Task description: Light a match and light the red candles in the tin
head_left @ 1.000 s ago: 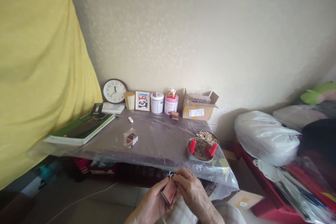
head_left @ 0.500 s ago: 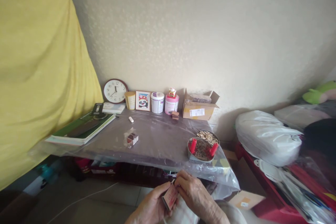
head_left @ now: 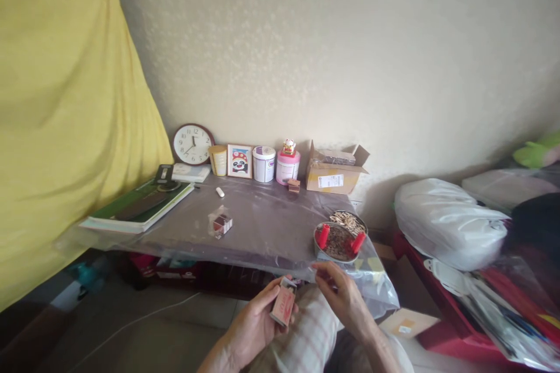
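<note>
A small matchbox (head_left: 284,304) with a pinkish-tan printed face is gripped in my left hand (head_left: 258,317), between thumb and fingers. Its inner tray sticks out at the upper end, and what looks like match ends show there. My right hand (head_left: 341,297) is apart from the box, off to its right, in front of the table edge. Its index finger points left and the other fingers are loosely bent; I see nothing between them. Beyond it on the table stands a metal tin (head_left: 335,245) of dark grains with two red candles. Behind that tin is a dish of matchsticks (head_left: 349,222).
On the plastic-covered table (head_left: 262,215) lie a wrapped pack of matchboxes (head_left: 222,224), a white eraser-like piece (head_left: 220,192) and a large green book (head_left: 140,207). Along the wall stand a clock (head_left: 193,144), canisters and an open carton (head_left: 332,178). White bags (head_left: 446,230) sit at right.
My right hand has come off the matchbox and moved right and up. The box now faces me more, with its tray end visible. The view has shifted slightly.
</note>
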`<action>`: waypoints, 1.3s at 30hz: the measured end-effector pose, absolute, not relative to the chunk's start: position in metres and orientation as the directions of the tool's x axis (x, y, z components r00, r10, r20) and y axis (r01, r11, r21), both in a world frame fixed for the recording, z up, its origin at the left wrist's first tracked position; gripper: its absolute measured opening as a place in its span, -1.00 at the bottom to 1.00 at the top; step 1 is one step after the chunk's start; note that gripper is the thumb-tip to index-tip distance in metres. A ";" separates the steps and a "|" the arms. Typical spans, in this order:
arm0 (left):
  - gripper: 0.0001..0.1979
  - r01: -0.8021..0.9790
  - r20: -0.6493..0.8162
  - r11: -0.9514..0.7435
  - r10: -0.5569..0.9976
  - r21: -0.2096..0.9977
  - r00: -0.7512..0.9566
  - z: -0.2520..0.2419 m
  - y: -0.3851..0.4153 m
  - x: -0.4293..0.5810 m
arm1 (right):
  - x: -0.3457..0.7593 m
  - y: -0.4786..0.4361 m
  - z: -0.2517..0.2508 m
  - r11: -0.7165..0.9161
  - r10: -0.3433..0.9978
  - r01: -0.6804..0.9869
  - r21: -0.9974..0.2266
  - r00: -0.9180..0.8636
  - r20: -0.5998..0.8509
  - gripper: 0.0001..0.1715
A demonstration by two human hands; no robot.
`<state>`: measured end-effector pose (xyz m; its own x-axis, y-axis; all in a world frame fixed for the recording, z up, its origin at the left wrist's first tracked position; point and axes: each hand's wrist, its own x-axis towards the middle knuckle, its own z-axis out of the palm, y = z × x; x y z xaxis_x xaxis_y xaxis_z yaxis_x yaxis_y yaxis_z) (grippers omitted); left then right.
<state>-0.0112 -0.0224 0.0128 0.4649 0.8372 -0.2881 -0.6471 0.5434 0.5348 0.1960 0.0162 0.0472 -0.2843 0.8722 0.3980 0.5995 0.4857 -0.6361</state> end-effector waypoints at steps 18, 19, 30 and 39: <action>-0.81 -0.828 -0.128 0.435 0.900 0.354 0.417 0.014 -0.012 -0.011 | 0.157 -0.018 0.031 0.544 0.839 0.253 -0.800 -0.199 0.507 -0.92; -0.81 -0.834 -0.117 0.431 0.901 0.346 0.417 0.014 -0.011 -0.010 | 0.155 -0.020 0.030 0.571 0.821 0.262 -0.778 -0.197 0.536 -0.94; -0.82 -0.848 -0.143 0.461 0.887 0.261 0.439 0.016 -0.012 -0.009 | 0.154 -0.017 0.004 0.608 0.784 0.389 -0.692 -0.155 0.601 -0.72; -0.81 -0.828 -0.096 0.491 0.870 0.270 0.484 0.017 -0.011 -0.008 | 0.144 -0.020 -0.001 0.568 0.818 0.285 -0.772 -0.094 0.567 -0.65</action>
<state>-0.0076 -0.0113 0.0165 0.4842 0.8697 -0.0959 -0.8283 0.4909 0.2699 0.1438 -0.0199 -0.0006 -0.0936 0.8182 0.5673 0.2846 0.5680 -0.7723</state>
